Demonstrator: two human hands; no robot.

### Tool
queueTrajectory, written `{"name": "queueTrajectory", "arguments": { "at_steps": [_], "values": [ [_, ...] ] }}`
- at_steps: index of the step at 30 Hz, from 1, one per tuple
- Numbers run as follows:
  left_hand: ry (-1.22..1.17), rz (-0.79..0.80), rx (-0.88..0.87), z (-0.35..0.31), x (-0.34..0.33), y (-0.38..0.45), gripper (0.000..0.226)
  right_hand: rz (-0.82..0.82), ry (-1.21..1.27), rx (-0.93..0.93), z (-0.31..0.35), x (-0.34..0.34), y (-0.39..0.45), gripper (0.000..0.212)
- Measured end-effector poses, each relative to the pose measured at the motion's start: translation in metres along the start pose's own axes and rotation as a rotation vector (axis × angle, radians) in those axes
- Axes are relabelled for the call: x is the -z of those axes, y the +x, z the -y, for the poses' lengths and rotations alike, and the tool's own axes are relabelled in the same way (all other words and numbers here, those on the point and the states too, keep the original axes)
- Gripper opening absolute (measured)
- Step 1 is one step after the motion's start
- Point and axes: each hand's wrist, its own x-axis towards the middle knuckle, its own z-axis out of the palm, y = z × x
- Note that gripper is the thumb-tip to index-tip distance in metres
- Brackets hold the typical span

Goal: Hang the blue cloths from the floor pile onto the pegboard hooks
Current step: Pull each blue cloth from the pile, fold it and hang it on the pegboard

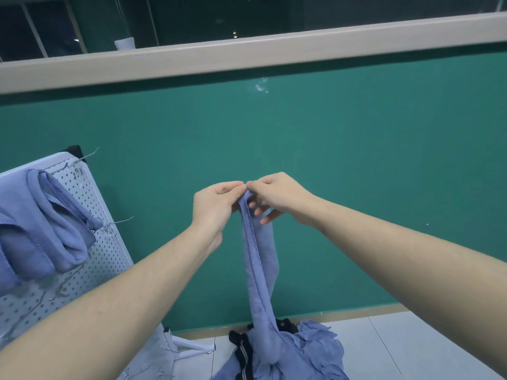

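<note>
Head view: my left hand (216,200) and right hand (277,197) both pinched the stitched hem of a blue cloth (259,270), soft and limp, its tail trailing into the floor pile (312,349). I judged spreading that hem taut best before hooking. Beyond, left, the perforated white pegboard (90,242) already held cloths on wire hooks (120,222).

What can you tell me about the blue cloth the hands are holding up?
The blue cloth is soft, thin fabric with a stitched hem running down its edge. It hangs long and bunched in front of the green wall. The left hand and right hand both pinch its top corner. Its bottom reaches the floor pile, beside something black.
</note>
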Motion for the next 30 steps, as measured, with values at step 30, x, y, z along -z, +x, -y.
{"name": "queueTrajectory", "arguments": {
  "at_steps": [30],
  "values": [
    [0.025, 0.313, -0.124, -0.008, 0.031, -0.001, 0.033, 0.347, -0.290, 0.235, -0.047, 0.048, 0.000, 0.013]
  ]
}}
